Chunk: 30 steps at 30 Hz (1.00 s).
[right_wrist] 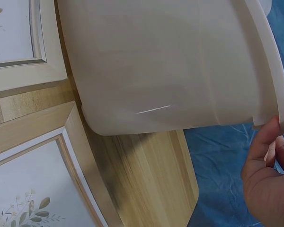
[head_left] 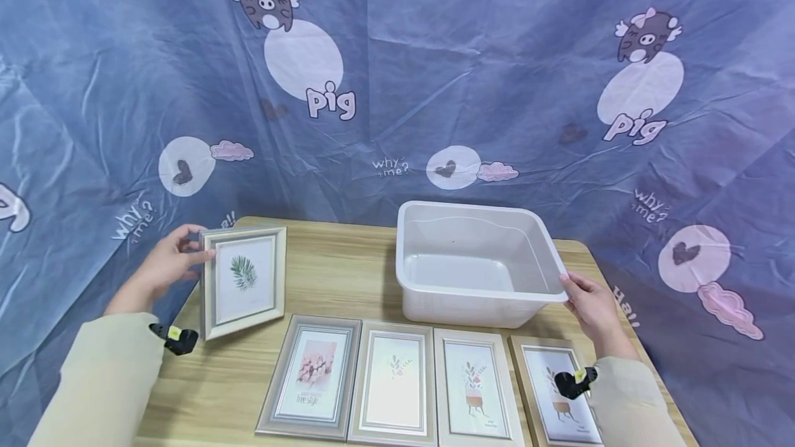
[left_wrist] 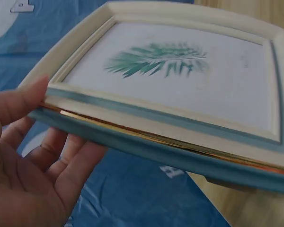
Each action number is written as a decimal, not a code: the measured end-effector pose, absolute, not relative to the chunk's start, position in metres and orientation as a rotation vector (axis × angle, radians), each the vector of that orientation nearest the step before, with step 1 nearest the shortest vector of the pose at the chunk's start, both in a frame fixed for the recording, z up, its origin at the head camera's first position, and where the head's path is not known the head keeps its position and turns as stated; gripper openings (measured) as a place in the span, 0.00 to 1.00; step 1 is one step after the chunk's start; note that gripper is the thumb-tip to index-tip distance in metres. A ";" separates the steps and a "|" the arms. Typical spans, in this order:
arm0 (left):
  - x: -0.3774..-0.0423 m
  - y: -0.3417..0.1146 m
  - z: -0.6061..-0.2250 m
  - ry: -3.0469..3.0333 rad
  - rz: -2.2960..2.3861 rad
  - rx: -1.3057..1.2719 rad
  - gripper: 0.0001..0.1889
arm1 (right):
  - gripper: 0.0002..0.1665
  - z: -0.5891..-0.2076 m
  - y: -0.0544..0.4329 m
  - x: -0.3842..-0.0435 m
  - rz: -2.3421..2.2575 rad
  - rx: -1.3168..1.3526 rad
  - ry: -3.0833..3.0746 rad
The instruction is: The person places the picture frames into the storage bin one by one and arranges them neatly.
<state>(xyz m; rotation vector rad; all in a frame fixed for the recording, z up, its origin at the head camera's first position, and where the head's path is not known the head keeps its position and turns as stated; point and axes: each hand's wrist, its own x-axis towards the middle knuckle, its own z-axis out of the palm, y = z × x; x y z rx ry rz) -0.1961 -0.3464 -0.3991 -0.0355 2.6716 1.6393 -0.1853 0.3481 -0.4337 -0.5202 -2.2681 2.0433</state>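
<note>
My left hand [head_left: 170, 261] grips the left side of a cream picture frame [head_left: 281, 281] with a green leaf print, thumb on the front and fingers behind. The frame stands tilted upright at the table's left side. In the left wrist view, the same picture frame [left_wrist: 180, 99] shows its blue-grey outer edge along the thumb and fingers. With thumb and fingers, my right hand [head_left: 593, 305] pinches the right rim of a pale plastic basin [head_left: 466, 305]. The right wrist view shows the basin [right_wrist: 151, 66] from its side, with the right hand [right_wrist: 270, 175] at its rim.
Along the table's front lie a pink-print frame [head_left: 310, 371], a glare-covered frame [head_left: 394, 385], a plant-print frame [head_left: 478, 385] and another frame [head_left: 553, 392] partly under the right sleeve. Behind the wooden table [head_left: 335, 261] hangs a blue curtain [head_left: 422, 67] with pig prints.
</note>
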 end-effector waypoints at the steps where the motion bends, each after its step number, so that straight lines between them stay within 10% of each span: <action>1: -0.197 -0.344 -0.397 2.690 1.648 -0.042 0.24 | 0.41 -0.434 0.348 -0.185 2.042 -0.522 -2.267; 30: -0.238 -0.227 -0.314 2.689 2.171 -0.188 0.16 | 0.39 -0.435 0.342 -0.187 1.983 -0.544 -2.269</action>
